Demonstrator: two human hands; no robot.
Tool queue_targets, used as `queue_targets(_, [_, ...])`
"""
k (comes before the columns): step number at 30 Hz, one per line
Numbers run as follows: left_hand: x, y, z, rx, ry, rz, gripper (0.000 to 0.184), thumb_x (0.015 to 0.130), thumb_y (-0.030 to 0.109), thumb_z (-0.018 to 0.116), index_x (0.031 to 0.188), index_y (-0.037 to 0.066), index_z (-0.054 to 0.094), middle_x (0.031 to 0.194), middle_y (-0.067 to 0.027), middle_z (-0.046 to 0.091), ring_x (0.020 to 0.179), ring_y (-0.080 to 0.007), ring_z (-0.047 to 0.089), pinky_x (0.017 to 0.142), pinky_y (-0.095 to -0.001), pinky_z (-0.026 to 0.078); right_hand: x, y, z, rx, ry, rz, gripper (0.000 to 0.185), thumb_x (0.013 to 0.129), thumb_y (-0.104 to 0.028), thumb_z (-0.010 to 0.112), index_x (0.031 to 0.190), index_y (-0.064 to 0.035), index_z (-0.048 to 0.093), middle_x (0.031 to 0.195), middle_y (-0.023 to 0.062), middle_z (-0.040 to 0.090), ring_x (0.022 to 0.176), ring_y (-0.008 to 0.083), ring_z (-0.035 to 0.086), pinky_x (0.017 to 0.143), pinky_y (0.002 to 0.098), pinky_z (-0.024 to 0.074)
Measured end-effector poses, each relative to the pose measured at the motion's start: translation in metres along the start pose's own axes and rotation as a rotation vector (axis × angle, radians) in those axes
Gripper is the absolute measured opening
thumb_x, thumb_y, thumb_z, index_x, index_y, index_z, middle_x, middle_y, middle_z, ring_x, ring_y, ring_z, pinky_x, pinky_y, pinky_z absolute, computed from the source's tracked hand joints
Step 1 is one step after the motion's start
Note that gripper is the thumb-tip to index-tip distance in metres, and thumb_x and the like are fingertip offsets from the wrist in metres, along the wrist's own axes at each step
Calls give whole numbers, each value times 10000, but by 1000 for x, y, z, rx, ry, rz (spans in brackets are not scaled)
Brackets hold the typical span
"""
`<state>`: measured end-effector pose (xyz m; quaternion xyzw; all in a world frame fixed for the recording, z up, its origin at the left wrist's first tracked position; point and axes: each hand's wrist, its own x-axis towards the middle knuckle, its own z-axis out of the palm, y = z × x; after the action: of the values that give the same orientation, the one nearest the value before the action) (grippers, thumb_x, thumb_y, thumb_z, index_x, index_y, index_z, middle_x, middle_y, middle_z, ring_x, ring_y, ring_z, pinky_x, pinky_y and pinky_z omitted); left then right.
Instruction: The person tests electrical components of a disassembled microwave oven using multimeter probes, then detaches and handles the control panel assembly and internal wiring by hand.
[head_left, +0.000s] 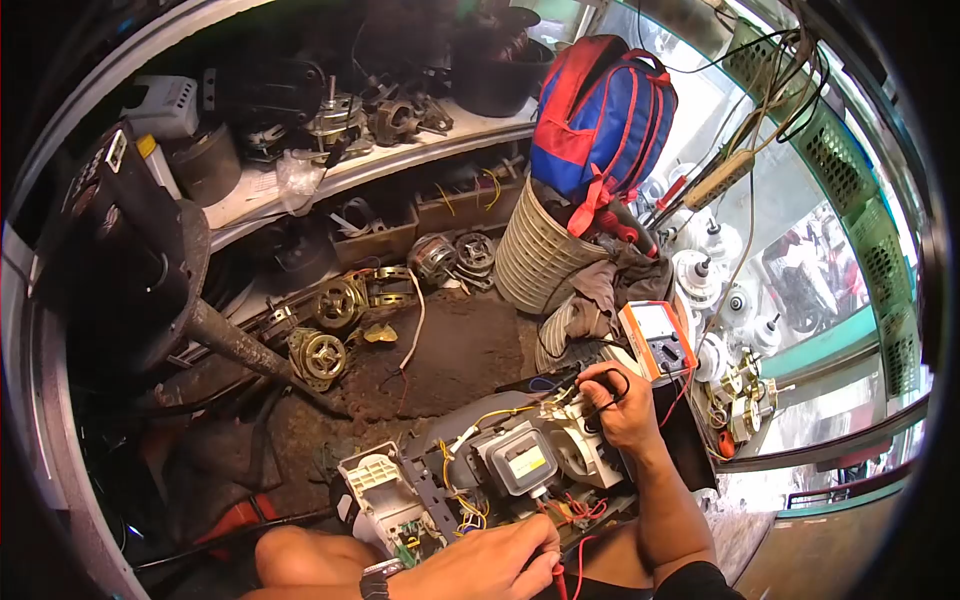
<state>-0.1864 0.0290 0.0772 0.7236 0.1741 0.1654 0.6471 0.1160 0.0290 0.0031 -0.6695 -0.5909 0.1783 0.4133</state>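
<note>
An opened appliance with a grey box (522,462), a white plastic housing (582,452) and loose yellow and red wires lies across my lap. My right hand (622,408) pinches a black test probe (607,385) at the top of the white housing. Lower down, my left hand (495,558) is closed around a red test probe (559,578), close to the red wires below the grey box. A cream plastic frame with a green circuit board (408,545) sits left of the box. The orange multimeter (658,340) stands beyond my right hand; its needle is unreadable.
A blue and red backpack (605,120) rests on a ribbed cream bin (540,250). Several motors (325,355) lie on the dirty floor. At left stands a black machine with a metal shaft (240,345). White gear parts (700,275) fill the right side.
</note>
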Motion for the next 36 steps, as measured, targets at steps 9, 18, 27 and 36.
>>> queue_targets(9, [12,-4,-4,-22,-53,-24,166,1050,183,561,1081,22,535,881,-229,639,805,-429,654,706,-460,517,-1,5,-6,145,-88,62,117,998,-69,734,1077,15,719,970,78,743,868,129,695,779,267,551])
queue_targets(18, [16,-2,-1,-38,-66,-62,138,1056,172,555,1055,35,536,834,-157,653,754,-330,666,688,-416,515,2,1,-15,-70,-156,-127,159,974,-168,757,1048,-33,720,924,145,712,822,306,677,750,375,532])
queue_targets(27, [13,-6,0,15,-26,-32,174,1054,194,568,1069,24,538,852,-222,637,784,-423,652,694,-464,509,-2,2,-10,63,-127,-3,149,964,-136,767,1051,-23,724,944,130,729,846,270,704,778,359,548])
queue_targets(36, [7,-10,-1,9,23,-6,178,1036,194,561,1064,20,533,881,-233,634,811,-443,648,705,-476,514,-5,13,-4,93,-110,60,146,962,-150,782,1034,-26,754,926,94,741,827,223,686,764,323,532])
